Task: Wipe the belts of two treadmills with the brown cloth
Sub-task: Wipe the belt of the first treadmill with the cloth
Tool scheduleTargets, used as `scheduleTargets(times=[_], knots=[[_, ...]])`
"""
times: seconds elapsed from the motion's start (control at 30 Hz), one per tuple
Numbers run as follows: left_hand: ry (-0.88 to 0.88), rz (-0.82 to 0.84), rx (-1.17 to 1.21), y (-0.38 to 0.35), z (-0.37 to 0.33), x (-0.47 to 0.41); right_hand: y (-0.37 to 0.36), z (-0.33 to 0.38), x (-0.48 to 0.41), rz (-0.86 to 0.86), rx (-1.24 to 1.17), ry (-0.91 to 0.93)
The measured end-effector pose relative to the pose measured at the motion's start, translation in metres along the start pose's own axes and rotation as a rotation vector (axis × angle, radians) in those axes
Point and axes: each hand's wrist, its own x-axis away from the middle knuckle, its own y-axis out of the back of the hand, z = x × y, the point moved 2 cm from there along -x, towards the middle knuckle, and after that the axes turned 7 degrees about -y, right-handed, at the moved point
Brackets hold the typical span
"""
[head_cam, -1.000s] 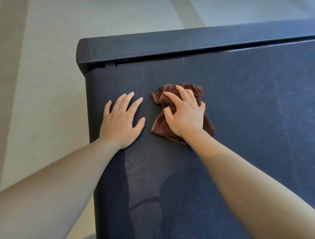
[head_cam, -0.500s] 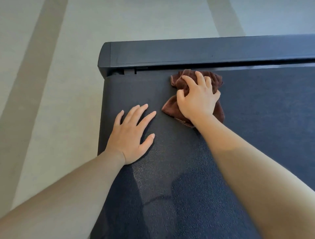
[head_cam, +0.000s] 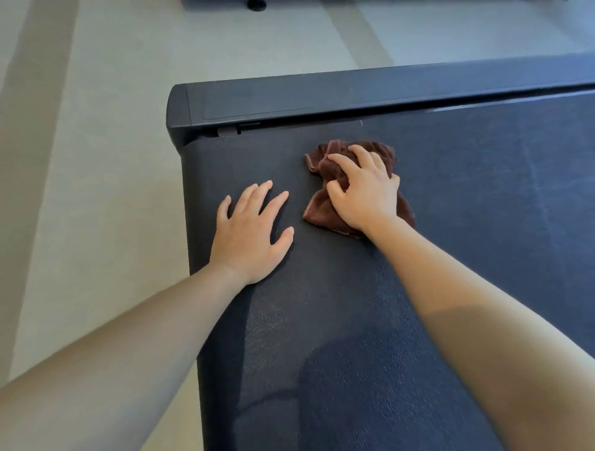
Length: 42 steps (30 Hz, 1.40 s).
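The right hand [head_cam: 363, 193] sits on top of the crumpled brown cloth [head_cam: 322, 214] of soft towelling. Its fingers are curled into the folds and its thumb is hooked in at the near-left side, so the cloth is bunched into a pad under the palm. That grip, I judge, lets the arm bear down and drag the whole wad without it slipping free. The cloth lies on the dark, finely textured treadmill belt [head_cam: 467, 241], near its far end, with a strip of bare belt between it and the end cover.

Just beside the cloth but not touching it, the left hand [head_cam: 248, 231] lies flat on the belt, fingers straight and spread, holding nothing. It is close to the belt's left edge and looks like a prop taking weight as the person leans over.

Beyond both hands, the smooth black plastic end cover [head_cam: 354, 93] runs across the belt's far end and stands raised above it, so it would stop a forward stroke. A sideways sweep to the right meets only more belt. The pale floor [head_cam: 106, 145], crossed by darker stripes, lies to the left. At the top edge a dark object [head_cam: 257, 4] shows only in part, and I cannot tell whether it belongs to the second treadmill.
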Motion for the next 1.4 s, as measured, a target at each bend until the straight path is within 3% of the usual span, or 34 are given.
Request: scheduleTargets(times=[0.17,0.33,0.77,1.17,1.4], knots=[[-0.096,0.050,0.111,0.008,0.021,0.006,0.003,0.010,0.056,-0.025,-0.005,-0.006],[-0.012,0.027,0.096,0.020,0.064,0.036,-0.009,0.047,0.089,-0.017,-0.035,0.049],[0.063,-0.030,0.275,0.010,0.076,0.050,-0.039,0.116,-0.027,0.008,-0.046,0.031],[-0.020,0.037,0.324,0.021,0.087,0.053,-0.029,0.091,0.037,-0.005,-0.003,0.107],[0.047,0.035,0.470,0.016,0.107,0.065,-0.043,0.136,0.012,0.007,-0.070,0.161]])
